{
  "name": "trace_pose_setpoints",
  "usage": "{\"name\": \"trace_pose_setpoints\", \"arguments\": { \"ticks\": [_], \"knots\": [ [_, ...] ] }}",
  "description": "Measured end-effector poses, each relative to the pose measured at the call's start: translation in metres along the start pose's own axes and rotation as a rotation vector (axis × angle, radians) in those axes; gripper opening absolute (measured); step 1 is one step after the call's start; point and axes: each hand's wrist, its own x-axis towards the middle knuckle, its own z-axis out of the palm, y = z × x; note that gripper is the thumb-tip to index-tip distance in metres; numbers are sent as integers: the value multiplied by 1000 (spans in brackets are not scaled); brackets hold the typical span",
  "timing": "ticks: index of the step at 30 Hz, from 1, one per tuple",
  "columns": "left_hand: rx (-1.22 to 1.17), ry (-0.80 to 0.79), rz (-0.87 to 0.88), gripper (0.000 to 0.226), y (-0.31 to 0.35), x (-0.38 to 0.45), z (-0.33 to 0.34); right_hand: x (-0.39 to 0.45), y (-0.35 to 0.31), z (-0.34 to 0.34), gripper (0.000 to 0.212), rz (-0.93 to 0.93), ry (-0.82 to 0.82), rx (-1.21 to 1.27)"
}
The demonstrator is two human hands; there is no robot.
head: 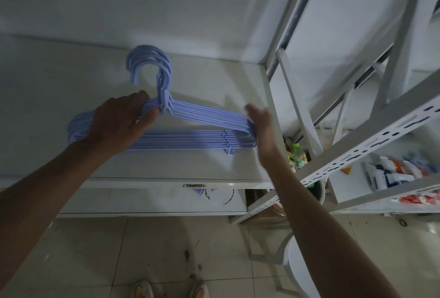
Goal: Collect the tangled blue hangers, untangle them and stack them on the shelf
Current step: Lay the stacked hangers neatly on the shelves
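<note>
A neat stack of several blue hangers (pixel 190 137) lies flat on the white shelf top (pixel 59 88), hooks pointing away toward the wall. My left hand (pixel 119 119) grips the stack's left shoulder bars just beside the necks. My right hand (pixel 260 122) is held flat and upright, fingers together, its palm against the right ends of the stack. The left ends of the hangers are hidden under my left hand and forearm.
A white metal rack (pixel 357 155) stands to the right, with packets (pixel 392 174) on its shelf. Bottles (pixel 297 156) sit in a gap between shelf and rack. A lower shelf (pixel 142 199) lies beneath. A white round stool (pixel 300 271) stands on the tiled floor near my feet.
</note>
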Motion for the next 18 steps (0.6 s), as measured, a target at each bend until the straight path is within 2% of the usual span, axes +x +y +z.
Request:
{"name": "trace_pose_setpoints", "arguments": {
  "ticks": [3, 9, 11, 12, 14, 16, 18],
  "knots": [
    [21, 31, 15, 47, 0, 0, -1, -5, 6, 13, 67, 34, -155, -189],
    [8, 27, -14, 44, -2, 0, 0, -6, 8, 14, 66, 29, -95, -183],
    [13, 26, -24, 42, -4, 0, 3, -7, 3, 11, 63, 30, -111, -297],
    [17, 35, -21, 41, -5, 0, 4, -7, -3, 9, 60, -35, -129, -464],
    [27, 52, -18, 40, -7, -1, 7, -11, -22, 22, 58, -316, -168, -863],
    [44, 57, -13, 41, -10, -2, 10, -20, -44, 61, 70, -562, -230, -937],
    [51, 44, -16, 45, -12, -2, 10, -27, -55, 102, 70, -750, -213, -1000]
  ]
}}
